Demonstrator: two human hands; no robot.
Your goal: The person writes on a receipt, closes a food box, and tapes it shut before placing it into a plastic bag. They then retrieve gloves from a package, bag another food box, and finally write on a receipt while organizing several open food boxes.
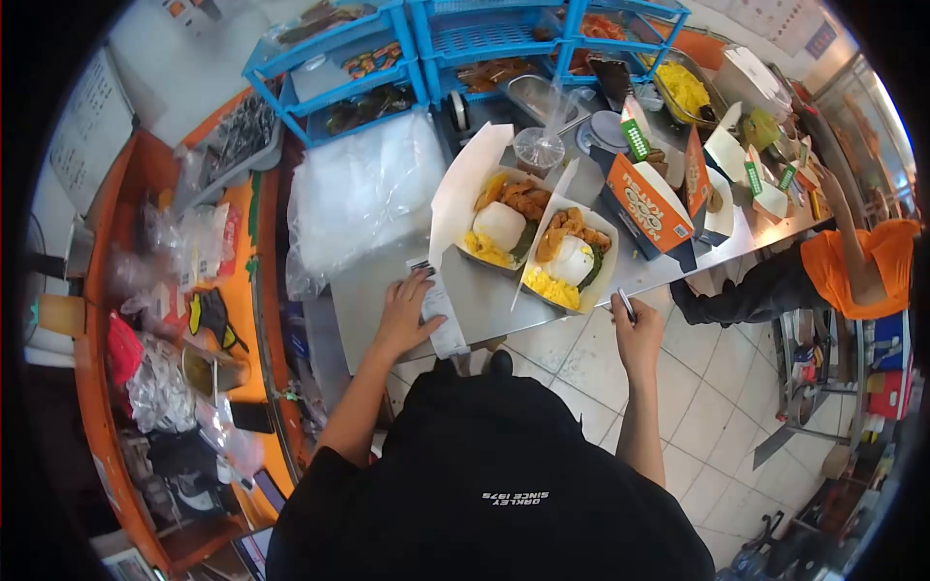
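My left hand (pixel 405 315) lies flat on the steel table, fingers spread, touching a long white paper slip (pixel 446 337) that hangs over the front edge. My right hand (pixel 636 337) is closed around a pen (pixel 626 304), just off the front edge of the table. Between my hands stand two open white food boxes side by side. The left food box (pixel 472 150) and the right food box (pixel 604 232) both contain white rice, fried pieces, yellow shreds and dark greens.
A stack of clear plastic bags (pixel 363 194) lies left of the boxes. Blue shelf racks (pixel 494 44) line the back. Orange printed boxes (pixel 647 208) stand to the right. A person in an orange shirt (pixel 852 271) is at the right end. An orange shelf (pixel 262 339) with clutter borders the left.
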